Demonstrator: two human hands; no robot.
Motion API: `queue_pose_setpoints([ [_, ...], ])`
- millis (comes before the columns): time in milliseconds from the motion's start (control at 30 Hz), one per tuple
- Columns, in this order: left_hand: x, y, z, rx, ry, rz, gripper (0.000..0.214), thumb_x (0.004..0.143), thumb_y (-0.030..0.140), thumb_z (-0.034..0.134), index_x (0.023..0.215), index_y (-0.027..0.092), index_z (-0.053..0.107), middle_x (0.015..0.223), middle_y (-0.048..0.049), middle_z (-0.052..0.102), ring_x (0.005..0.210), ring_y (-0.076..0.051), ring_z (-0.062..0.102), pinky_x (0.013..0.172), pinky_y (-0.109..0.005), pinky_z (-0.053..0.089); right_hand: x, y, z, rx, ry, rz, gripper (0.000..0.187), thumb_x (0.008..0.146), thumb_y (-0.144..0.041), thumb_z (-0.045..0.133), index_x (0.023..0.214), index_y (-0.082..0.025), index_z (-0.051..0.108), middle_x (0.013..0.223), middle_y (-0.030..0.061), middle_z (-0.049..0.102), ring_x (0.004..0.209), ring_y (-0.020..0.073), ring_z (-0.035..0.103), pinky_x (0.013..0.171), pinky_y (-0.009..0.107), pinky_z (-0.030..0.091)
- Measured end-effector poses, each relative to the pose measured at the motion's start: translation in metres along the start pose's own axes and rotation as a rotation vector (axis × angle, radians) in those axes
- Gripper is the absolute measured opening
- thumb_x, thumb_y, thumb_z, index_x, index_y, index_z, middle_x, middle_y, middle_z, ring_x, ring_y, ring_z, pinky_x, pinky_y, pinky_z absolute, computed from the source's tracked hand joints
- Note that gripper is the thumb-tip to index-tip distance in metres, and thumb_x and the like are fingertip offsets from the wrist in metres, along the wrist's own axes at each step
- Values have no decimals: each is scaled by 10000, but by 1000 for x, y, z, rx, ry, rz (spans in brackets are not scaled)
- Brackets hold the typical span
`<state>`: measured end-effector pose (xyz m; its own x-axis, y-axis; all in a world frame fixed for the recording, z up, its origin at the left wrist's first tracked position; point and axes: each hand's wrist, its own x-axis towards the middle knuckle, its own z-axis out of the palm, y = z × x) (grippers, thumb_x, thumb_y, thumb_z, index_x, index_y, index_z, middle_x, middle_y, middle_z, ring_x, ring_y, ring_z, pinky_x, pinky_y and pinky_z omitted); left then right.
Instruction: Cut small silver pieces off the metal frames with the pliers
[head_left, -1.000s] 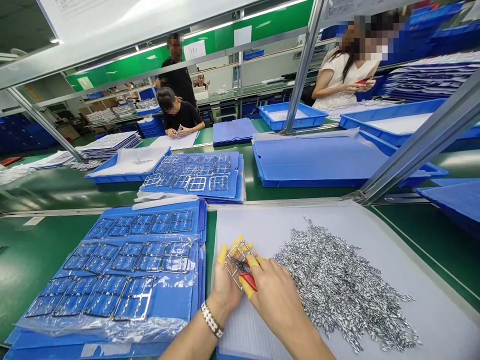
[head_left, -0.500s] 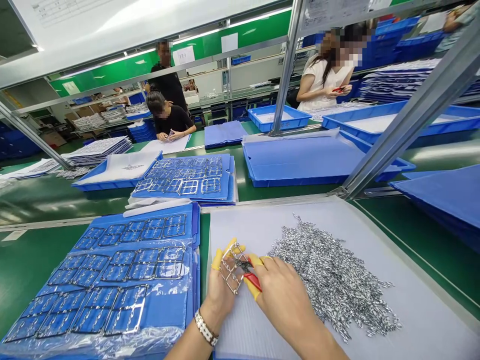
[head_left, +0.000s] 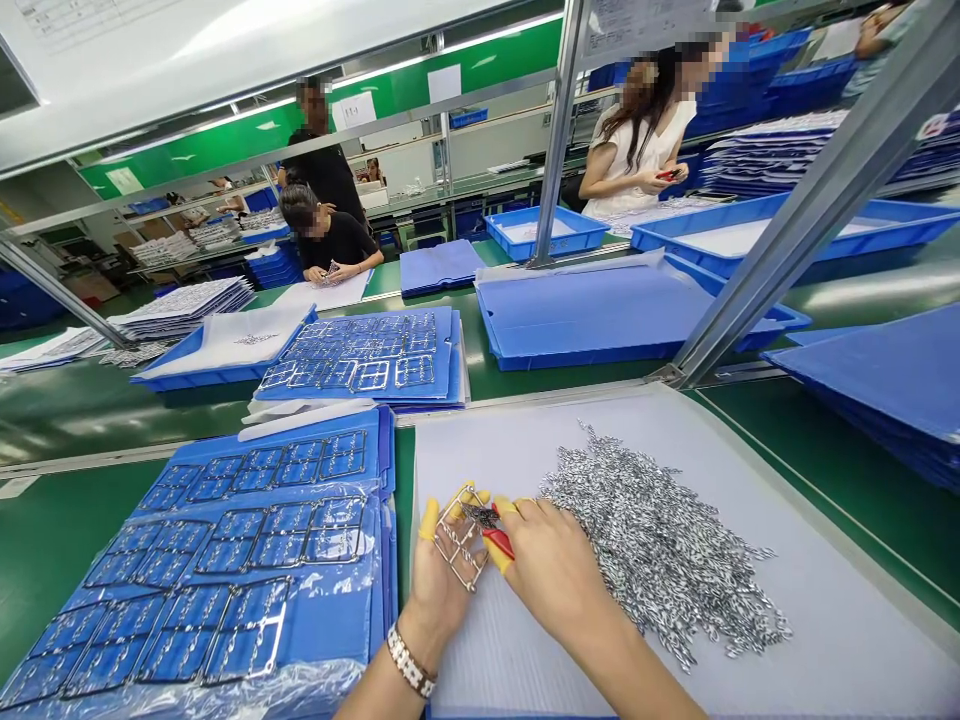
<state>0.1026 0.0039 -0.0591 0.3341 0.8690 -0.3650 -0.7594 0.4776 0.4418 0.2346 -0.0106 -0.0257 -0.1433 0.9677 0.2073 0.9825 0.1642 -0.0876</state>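
Metal frame (head_left: 459, 540) first, since it's basically at the centre of everything: it's tilted in the left hand (head_left: 442, 590), held along its edges, with the thumb on one side and the other fingers behind the top end. Yellow covers (head_left: 429, 520) are on the fingertips of both hands. Right hand (head_left: 551, 565) is wrapped around red-handled pliers (head_left: 499, 545), fingers closed on the handles, and the dark nose sits over the upper part of the frame. Can't tell whether the tips are actually clamped on anything.

Left wrist has a brown-and-white bracelet (head_left: 409, 662). Both hands are above a white sheet (head_left: 517, 640), and just beside the right one is a big heap of little silvery pieces (head_left: 660, 540).

Over on the left there's a stack of blue sheets (head_left: 330, 630) with dark frames (head_left: 247, 632) laid out in rows, some over clear plastic film. Past that, another blue stack carries shinier frames (head_left: 371, 375), next to a blue tray (head_left: 225, 372) lined with white paper.

Across the bench, a person in black (head_left: 345, 240) bends over something small, and another in a white top (head_left: 637, 150) holds something red.
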Motion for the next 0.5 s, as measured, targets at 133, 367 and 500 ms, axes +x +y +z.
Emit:
queue_pose_setpoints([
  [133,-1,0,1,34,17,4,480,883,507,440,1148,157,634,1207,-121,618,1024,-234,585,799,-310,452,0,-1,2,6,-21,3,211,806,-249,620,1013,-210,634,816,42,667,787,235,614,681,349,373],
  [367,-3,1,2,86,25,12,482,893,501,427,1136,143,639,1192,-129,628,1050,-232,582,773,-297,468,-3,2,-1,-43,-7,-16,252,794,-214,634,1045,-187,628,817,49,665,772,236,602,684,363,370],
  [500,-4,6,2,23,3,-20,532,874,536,435,1178,133,604,1252,-160,589,1102,-288,563,815,-398,486,-13,12,-1,-25,19,6,308,783,-284,659,1074,-194,612,899,58,666,862,252,577,728,375,354],
])
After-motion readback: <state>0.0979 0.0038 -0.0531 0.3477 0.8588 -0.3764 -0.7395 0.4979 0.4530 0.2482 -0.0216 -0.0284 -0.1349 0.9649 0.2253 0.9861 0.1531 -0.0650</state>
